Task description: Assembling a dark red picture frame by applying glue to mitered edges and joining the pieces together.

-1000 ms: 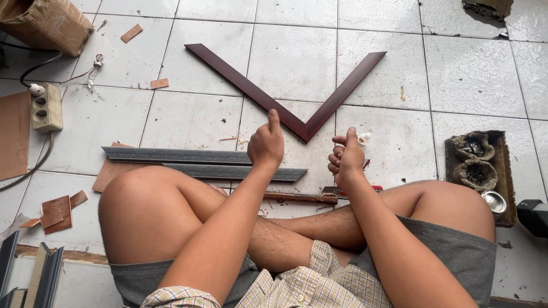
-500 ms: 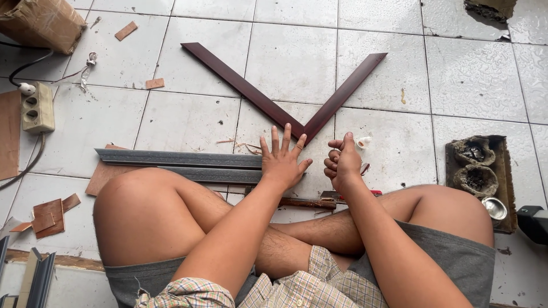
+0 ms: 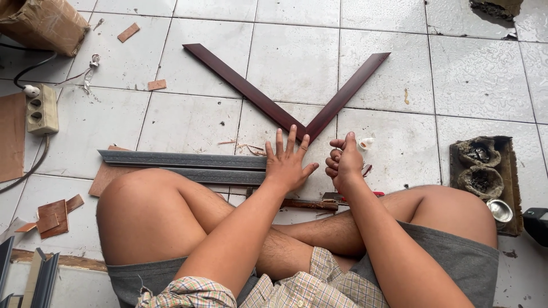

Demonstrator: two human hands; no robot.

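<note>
While the left hand [image 3: 288, 162] lies spread and flat over the corner of the maroon V-shaped frame [image 3: 291, 97], hiding its joint, the right hand [image 3: 344, 162] is clenched. What it grips, beside a small white bottle [image 3: 366, 143], cannot be told

The person wears grey shorts [image 3: 451, 259] and a checked shirt [image 3: 311, 288] of cream, yellow and blue, with bare forearms, bare legs and no rings or watch.

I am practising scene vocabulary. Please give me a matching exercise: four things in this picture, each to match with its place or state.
1. left hand
2. right hand
3. socket strip
4. cardboard box

a. top left corner
b. closed in a fist
c. fingers spread at the V-shaped frame corner
d. far left, with cable

Pairs: 1-c, 2-b, 3-d, 4-a
</note>
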